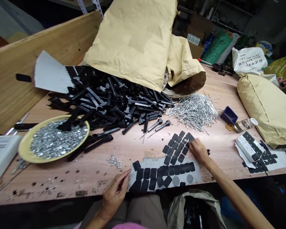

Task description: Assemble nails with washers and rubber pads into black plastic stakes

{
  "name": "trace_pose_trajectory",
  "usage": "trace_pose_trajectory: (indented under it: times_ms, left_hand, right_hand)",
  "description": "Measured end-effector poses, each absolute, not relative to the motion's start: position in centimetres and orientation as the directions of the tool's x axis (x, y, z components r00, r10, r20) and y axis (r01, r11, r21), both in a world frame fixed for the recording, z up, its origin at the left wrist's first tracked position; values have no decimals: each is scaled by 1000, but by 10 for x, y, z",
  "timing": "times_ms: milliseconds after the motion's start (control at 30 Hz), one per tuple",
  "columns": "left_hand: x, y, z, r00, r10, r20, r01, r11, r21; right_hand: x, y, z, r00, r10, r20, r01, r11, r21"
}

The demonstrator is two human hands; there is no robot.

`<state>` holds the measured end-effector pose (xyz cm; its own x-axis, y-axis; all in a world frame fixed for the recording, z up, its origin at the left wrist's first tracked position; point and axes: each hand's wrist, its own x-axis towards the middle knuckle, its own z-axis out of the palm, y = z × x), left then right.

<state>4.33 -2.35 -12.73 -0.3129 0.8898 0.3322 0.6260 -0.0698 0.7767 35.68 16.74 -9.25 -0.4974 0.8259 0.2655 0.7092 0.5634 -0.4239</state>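
My left hand (115, 192) is by the left edge of a pale backing sheet (197, 173) that bears several black rounded rectangular pads (146, 173). Its fingers are bent and pressed together; whether they pinch anything does not show. My right hand (199, 152) rests at the right side of a group of black pads (175, 145) laid in rows on the table. Those fingers are curled, with the tips close to the end pads. A small black piece (208, 152) shows behind the knuckles, and what the hand holds is hidden.
Behind lie heaped black plastic parts (114, 105) under a paper sack (135, 41), and a pile of metal pins (195, 111). A yellow bowl of washers (58, 138) stands left. To the right are a blue box (228, 115), a bottle (245, 125) and a full sack (269, 108).
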Motion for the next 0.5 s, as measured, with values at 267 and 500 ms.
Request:
trace_pose_trajectory:
  times_ms: [267,500]
  left_hand:
    - [45,-18,-128,-254,815,521,721,-199,664]
    - [43,-23,-134,-357,866,351,600,-76,796]
  right_hand:
    - [349,150,-101,-674,701,234,702,706,-94]
    - [351,122,-67,-570,820,58,798,569,-196]
